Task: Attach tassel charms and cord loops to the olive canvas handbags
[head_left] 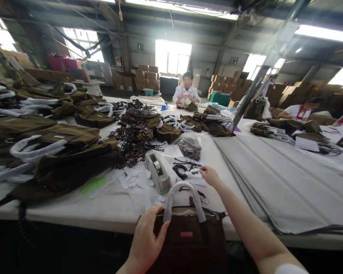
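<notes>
- the brown fabric handbag (188,253) is upright at the near edge of the white table (117,208), its top close to the black cord coil (180,171) and tape dispenser (159,173).
- the left hand (145,239) grasps its upper left corner, thumb in front; how tightly, i cannot tell.
- the right hand (210,176) pinches a small white slip (194,171) beyond the bag, fingertips together.
- the bag looks light and soft-sided, likely to sag if pushed; the wrapped handle (183,185) seems firmer, its covering perhaps slippery.
- best hold: a top corner, or both handle bases together; the slip probably creases easily, so pinch its edge.
</notes>
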Demonstrator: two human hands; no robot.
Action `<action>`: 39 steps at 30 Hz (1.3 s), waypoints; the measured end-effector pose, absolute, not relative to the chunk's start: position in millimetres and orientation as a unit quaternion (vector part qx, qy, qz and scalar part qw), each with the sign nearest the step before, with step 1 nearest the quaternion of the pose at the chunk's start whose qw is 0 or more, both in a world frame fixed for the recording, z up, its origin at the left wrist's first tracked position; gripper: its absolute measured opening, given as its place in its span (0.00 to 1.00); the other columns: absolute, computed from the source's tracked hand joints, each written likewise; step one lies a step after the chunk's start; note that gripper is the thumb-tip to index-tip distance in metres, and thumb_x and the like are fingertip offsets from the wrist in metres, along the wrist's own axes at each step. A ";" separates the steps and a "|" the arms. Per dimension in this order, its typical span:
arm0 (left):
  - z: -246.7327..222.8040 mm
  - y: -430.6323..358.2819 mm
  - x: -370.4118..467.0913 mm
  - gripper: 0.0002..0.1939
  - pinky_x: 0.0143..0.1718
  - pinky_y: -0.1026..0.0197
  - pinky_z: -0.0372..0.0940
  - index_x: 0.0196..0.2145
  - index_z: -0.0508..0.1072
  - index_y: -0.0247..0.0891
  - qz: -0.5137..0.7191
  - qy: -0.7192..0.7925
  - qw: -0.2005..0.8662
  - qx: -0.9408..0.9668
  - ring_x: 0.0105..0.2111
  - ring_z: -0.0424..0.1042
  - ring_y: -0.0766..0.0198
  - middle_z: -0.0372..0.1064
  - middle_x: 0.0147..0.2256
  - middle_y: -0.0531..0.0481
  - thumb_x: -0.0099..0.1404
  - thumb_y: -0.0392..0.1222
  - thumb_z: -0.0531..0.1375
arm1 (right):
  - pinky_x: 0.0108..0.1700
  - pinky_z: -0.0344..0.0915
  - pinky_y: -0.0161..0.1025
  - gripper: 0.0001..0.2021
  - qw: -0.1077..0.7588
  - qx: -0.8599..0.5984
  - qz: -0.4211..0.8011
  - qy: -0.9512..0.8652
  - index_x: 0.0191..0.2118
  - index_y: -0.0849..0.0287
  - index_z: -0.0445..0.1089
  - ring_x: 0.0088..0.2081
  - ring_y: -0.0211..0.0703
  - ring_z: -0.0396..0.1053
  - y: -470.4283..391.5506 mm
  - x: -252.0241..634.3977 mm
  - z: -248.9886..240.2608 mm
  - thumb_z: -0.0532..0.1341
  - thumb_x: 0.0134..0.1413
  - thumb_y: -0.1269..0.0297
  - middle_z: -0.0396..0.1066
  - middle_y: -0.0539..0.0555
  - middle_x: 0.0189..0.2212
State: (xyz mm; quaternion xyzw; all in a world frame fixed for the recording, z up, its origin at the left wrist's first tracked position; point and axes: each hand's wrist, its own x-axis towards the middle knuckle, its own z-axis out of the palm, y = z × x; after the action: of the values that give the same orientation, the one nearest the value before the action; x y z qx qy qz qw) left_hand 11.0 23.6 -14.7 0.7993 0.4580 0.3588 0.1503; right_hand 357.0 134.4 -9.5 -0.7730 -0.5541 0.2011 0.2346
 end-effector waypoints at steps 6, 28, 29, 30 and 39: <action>-19.7 18.2 -5.5 0.14 0.46 0.55 0.74 0.50 0.68 0.42 0.404 0.443 0.106 0.793 0.45 0.77 0.55 0.76 0.44 0.44 0.67 0.44 0.57 | 0.50 0.68 0.49 0.12 0.197 -0.821 0.165 -0.509 0.48 0.61 0.70 0.47 0.47 0.70 198.0 357.8 -10.3 0.61 0.63 0.61 0.70 0.58 0.49; 47.8 -17.1 17.9 0.10 0.41 0.62 0.69 0.42 0.73 0.38 0.340 0.363 0.429 0.754 0.38 0.74 0.62 0.76 0.38 0.46 0.69 0.42 0.54 | 0.24 0.60 0.36 0.15 0.415 -0.640 0.354 -0.541 0.25 0.57 0.69 0.21 0.38 0.64 -80.1 236.4 63.0 0.63 0.58 0.53 0.71 0.50 0.20; 47.8 -19.1 19.2 0.11 0.42 0.61 0.68 0.41 0.74 0.38 0.315 0.358 0.451 0.754 0.38 0.74 0.62 0.76 0.38 0.46 0.69 0.42 0.53 | 0.22 0.57 0.35 0.17 0.415 -0.633 0.416 -0.505 0.24 0.57 0.68 0.20 0.37 0.62 -81.8 228.8 52.2 0.63 0.57 0.51 0.70 0.50 0.19; 46.9 -21.0 20.5 0.12 0.42 0.61 0.68 0.40 0.75 0.38 0.291 0.351 0.471 0.755 0.38 0.74 0.62 0.76 0.37 0.46 0.69 0.43 0.53 | 0.21 0.56 0.35 0.18 0.417 -0.625 0.459 -0.474 0.23 0.57 0.67 0.19 0.36 0.60 -82.5 222.0 43.1 0.64 0.55 0.49 0.69 0.49 0.18; 27.0 -31.4 34.6 0.13 0.26 0.66 0.61 0.25 0.70 0.34 0.240 0.384 0.661 0.599 0.23 0.65 0.69 0.68 0.23 0.52 0.60 0.47 0.61 | 0.27 0.59 0.36 0.21 0.444 -0.599 0.501 -0.439 0.22 0.58 0.68 0.23 0.37 0.62 -78.3 199.9 21.2 0.64 0.53 0.45 0.67 0.48 0.19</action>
State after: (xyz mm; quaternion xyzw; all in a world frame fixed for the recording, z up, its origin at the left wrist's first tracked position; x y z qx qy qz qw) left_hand 34.6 -31.4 27.0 0.5991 0.3837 0.2400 0.6606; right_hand 199.9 -78.3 21.2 -0.5991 -0.4393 0.5011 0.4438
